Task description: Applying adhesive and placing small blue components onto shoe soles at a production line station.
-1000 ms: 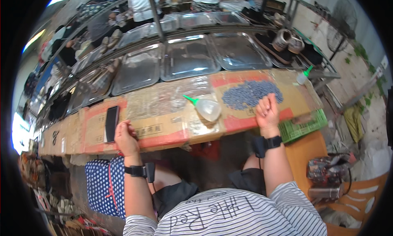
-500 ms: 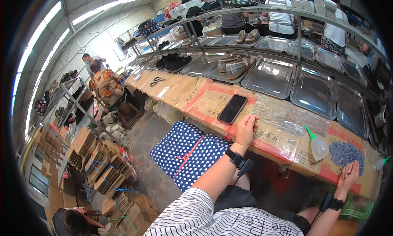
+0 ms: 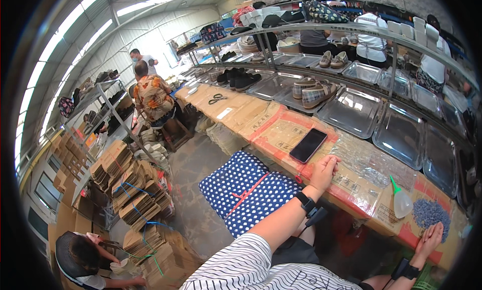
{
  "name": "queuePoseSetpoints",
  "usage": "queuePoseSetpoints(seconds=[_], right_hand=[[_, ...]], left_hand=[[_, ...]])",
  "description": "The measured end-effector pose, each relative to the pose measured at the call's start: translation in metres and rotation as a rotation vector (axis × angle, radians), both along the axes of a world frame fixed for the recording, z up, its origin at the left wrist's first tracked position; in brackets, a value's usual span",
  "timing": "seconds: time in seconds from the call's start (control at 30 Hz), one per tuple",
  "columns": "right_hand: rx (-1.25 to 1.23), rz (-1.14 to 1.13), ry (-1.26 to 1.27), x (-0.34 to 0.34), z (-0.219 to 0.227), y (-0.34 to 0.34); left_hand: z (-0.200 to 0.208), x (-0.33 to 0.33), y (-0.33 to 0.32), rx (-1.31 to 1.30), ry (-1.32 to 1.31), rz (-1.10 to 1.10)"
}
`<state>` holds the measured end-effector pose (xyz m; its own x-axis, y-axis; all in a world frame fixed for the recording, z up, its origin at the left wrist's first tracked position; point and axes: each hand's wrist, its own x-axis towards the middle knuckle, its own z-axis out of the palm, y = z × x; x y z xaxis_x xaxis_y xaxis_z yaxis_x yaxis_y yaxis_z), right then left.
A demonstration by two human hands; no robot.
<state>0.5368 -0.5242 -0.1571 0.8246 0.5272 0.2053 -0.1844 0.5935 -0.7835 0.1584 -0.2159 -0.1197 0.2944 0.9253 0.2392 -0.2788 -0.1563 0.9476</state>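
My left hand (image 3: 325, 170) rests on the near edge of the cardboard-covered table, fingers curled closed, with no object showing in it. Just beyond it lies a dark smartphone (image 3: 308, 145), screen up. Off to the right, my right hand (image 3: 429, 239) lies at the table edge with its fingers stretched out together. Its fingertips are against the near side of a spread pile of small blue-grey pieces (image 3: 430, 214), too small to name. A clear squeeze bottle (image 3: 402, 204) with a green pointed nozzle lies beside the pile. I wear a dark band on each wrist.
Metal trays (image 3: 398, 141) line the table's far side, with plaid shoes (image 3: 315, 92) and black shoes (image 3: 239, 80) among them. Scissors (image 3: 217, 98) lie farther left. A polka-dot cloth bundle (image 3: 251, 192) sits left of my arm. Stacked cardboard (image 3: 131, 187) and a crouching co-worker (image 3: 85, 257) are lower left.
My view has swung left, so the scene sits farther right and lower. More of the crouching co-worker shows. Both hands keep about the same places on the table.
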Motion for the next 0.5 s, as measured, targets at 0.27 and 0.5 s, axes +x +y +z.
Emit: queuePoseSetpoints(seconds=[0.27,0.5], right_hand=[[0.007,0.013,-0.022,0.0029,-0.0025,0.0028],[-0.064,-0.021,-0.092,0.002,-0.0058,-0.0019]], left_hand=[[0.0008,0.0015,0.0027,0.012,-0.01,0.001],[0.0017,0.0016,-0.0007,0.011,0.012,-0.018]])
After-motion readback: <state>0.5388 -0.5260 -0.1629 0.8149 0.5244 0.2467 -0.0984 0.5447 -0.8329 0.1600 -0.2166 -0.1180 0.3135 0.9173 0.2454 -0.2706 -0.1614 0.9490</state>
